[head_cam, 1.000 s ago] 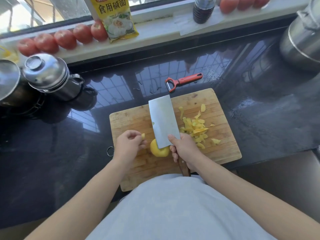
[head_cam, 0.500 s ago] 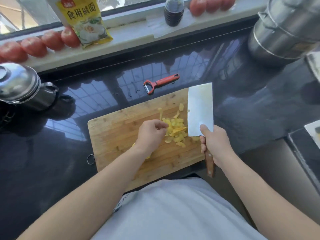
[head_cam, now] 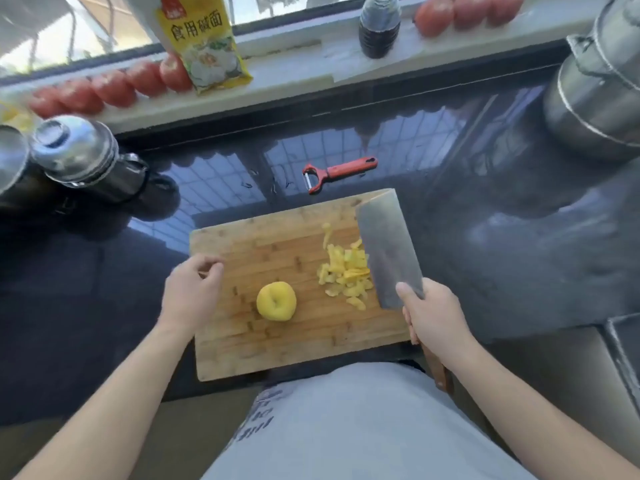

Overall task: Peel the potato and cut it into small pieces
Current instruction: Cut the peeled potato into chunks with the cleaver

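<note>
The peeled potato (head_cam: 276, 301) is shown part-cut on the board (head_cam: 242, 348) beside a pile of pieces (head_cam: 346, 271), the cleaver (head_cam: 389, 251) gripped by the right hand (head_cam: 433, 315), the left hand (head_cam: 192, 294) loosely curled, empty.

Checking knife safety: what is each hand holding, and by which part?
Right hand grips the cleaver by its handle, near the blade. Left hand holds nothing.

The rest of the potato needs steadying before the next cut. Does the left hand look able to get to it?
Probably yes. The left hand hovers just beside the potato piece on the cutting board, with bare board between them; the cleaver is off on the far side.
</note>
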`<state>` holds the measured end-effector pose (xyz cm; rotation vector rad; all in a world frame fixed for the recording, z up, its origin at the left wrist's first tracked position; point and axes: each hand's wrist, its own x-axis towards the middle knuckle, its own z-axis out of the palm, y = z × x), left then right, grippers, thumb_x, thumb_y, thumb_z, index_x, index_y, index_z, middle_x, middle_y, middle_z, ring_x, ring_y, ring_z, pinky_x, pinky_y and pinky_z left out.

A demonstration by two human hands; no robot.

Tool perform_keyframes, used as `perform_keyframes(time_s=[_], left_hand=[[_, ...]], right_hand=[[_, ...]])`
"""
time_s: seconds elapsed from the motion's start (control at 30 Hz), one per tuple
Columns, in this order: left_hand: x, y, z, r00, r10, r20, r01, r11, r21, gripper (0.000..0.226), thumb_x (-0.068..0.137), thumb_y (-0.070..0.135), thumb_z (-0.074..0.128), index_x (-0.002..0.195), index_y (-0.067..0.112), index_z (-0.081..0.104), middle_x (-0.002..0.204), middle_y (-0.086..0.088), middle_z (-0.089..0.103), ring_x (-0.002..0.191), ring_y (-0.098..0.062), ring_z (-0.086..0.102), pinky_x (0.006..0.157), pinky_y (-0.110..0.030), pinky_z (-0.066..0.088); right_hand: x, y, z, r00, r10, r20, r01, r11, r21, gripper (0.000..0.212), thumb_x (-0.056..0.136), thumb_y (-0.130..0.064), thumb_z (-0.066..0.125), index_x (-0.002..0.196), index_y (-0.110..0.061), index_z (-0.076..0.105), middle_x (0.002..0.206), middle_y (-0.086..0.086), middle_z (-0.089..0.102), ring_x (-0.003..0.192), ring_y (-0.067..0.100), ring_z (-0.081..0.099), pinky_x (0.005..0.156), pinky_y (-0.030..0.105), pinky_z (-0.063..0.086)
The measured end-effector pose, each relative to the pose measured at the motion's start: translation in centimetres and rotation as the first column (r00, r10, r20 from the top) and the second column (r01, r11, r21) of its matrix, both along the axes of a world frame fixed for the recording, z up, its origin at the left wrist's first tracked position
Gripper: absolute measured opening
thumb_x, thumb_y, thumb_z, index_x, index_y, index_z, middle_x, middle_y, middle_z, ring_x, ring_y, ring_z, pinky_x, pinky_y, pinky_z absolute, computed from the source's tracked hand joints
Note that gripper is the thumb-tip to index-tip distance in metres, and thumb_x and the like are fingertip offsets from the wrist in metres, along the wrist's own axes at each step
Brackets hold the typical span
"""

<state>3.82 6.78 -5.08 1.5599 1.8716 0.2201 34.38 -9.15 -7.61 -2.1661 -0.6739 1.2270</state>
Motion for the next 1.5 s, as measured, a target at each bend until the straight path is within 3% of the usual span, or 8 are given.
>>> perform_keyframes(time_s=[0.13,0.33,0.5,0.67,0.83,0.97,1.17,1.5], left_hand=[[0.3,-4.6,-2.3,0.953,0.228,0.199,-0.144,0.92,-0.365,0.027,0.104,0.031,0.063,0.13,0.03,0.056,0.115,0.001,0.065,0.091,-0.027,0.073,0.084,-0.045,0.064],[2.7,-3.8,-5.2,0.982,0.052,0.18,0.01,0.945,-0.326,0.044,0.098,0.043,0.065,0.139,0.029,0.054,0.128,-0.004,0.056,0.098,-0.029,0.071,0.085,-0.046,0.063],[2.9,-3.0,-3.8,0.976,0.091,0.197,0.013,0.882,-0.472,0.033,0.104,0.035,0.056,0.127,0.013,0.046,0.098,-0.01,0.071,0.07,-0.026,0.079,0.074,-0.043,0.067],[1.2,-4.9,-2.2,0.952,0.222,0.21,0.034,0.607,-0.794,0.048,0.11,0.036,0.044,0.114,-0.009,0.06,0.085,-0.022,0.079,0.072,-0.033,0.078,0.07,-0.041,0.067],[-1.4,-4.1,-3.9,0.968,-0.085,0.236,0.183,0.884,-0.431,0.022,0.104,0.037,0.059,0.108,0.015,0.062,0.092,-0.004,0.076,0.081,-0.023,0.073,0.074,-0.042,0.061],[-0.3,-4.4,-5.4,0.924,-0.301,0.237,0.343,0.926,-0.16,0.027,0.095,0.03,0.074,0.111,0.023,0.054,0.11,0.003,0.057,0.099,-0.015,0.057,0.082,-0.031,0.047],[0.9,-6.0,-8.1,0.93,0.009,0.368,0.083,0.969,-0.232,0.027,0.09,0.038,0.072,0.095,0.035,0.046,0.103,-0.002,0.062,0.082,-0.029,0.073,0.078,-0.054,0.061],[2.2,-6.6,-8.1,0.909,0.155,0.387,-0.056,0.965,-0.255,0.029,0.094,0.026,0.071,0.092,0.031,0.042,0.104,-0.013,0.059,0.068,-0.031,0.075,0.064,-0.051,0.063]], right_hand=[[-1.8,1.2,-0.1,0.98,0.181,0.086,-0.179,0.983,-0.036,0.04,0.096,-0.041,0.046,0.076,-0.007,0.048,0.063,0.008,0.058,0.053,0.025,0.054,0.063,0.05,0.055],[-6.1,2.2,0.5,0.952,0.278,0.129,-0.273,0.96,-0.056,0.03,0.096,-0.034,0.045,0.069,-0.019,0.045,0.061,-0.001,0.053,0.053,0.021,0.051,0.055,0.039,0.049],[-8.9,1.7,0.6,0.954,0.253,0.158,-0.247,0.967,-0.057,0.033,0.096,-0.032,0.046,0.072,-0.012,0.041,0.062,-0.003,0.045,0.052,0.016,0.041,0.052,0.033,0.039],[-10.9,1.3,1.0,0.959,0.209,0.19,-0.204,0.978,-0.049,0.035,0.098,-0.033,0.048,0.07,-0.014,0.038,0.062,-0.004,0.045,0.056,0.015,0.037,0.054,0.032,0.035],[-12.4,0.9,1.8,0.922,0.251,0.294,-0.234,0.968,-0.093,0.036,0.102,-0.038,0.045,0.082,-0.008,0.05,0.07,0.006,0.058,0.061,0.025,0.048,0.057,0.038,0.041],[-13.1,0.7,2.6,0.815,0.362,0.452,-0.353,0.929,-0.106,0.033,0.106,-0.036,0.041,0.085,-0.013,0.053,0.072,0.004,0.06,0.069,0.029,0.056,0.063,0.043,0.047],[-13.4,-0.4,2.4,0.591,0.533,0.605,-0.589,0.798,-0.128,0.032,0.105,-0.032,0.04,0.076,-0.019,0.042,0.062,-0.006,0.048,0.061,0.03,0.056,0.054,0.04,0.035],[-13.8,-0.3,2.2,0.482,0.673,0.561,-0.654,0.703,-0.28,0.028,0.107,-0.033,0.031,0.085,-0.02,0.043,0.08,0.001,0.064,0.074,0.035,0.064,0.059,0.039,0.041]])
